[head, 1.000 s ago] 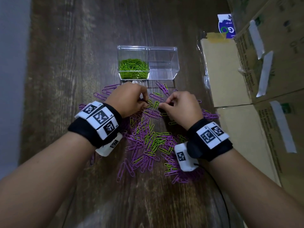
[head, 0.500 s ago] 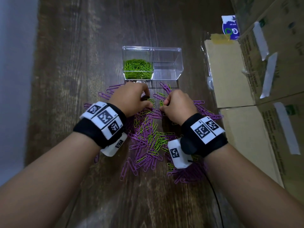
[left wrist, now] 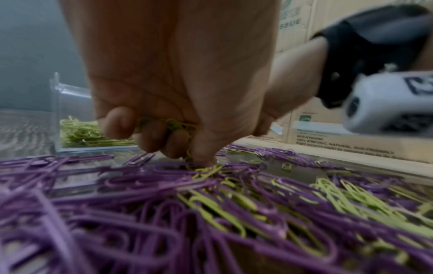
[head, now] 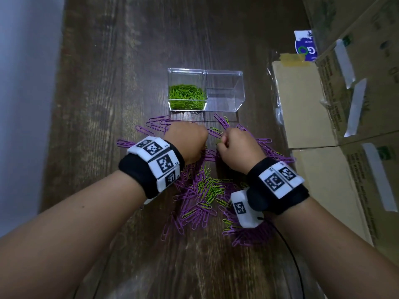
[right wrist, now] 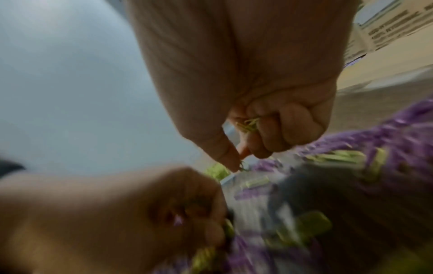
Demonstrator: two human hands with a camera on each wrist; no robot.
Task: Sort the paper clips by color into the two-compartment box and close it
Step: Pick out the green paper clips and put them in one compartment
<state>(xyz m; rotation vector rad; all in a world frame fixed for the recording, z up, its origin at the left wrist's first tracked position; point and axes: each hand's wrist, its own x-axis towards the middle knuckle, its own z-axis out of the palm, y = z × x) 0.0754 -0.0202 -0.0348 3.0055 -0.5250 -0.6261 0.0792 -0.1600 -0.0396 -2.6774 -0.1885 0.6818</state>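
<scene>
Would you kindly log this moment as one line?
left hand: grips green clips | right hand: grips green clips | clear box: open, green clips in left compartment, right bare

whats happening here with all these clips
A person is sorting paper clips on a wooden table. Both the left hand and right hand are curled around small bunches of green clips picked from the mixed pile. The clear box holds green clips in its left compartment; the right one looks empty.
</scene>
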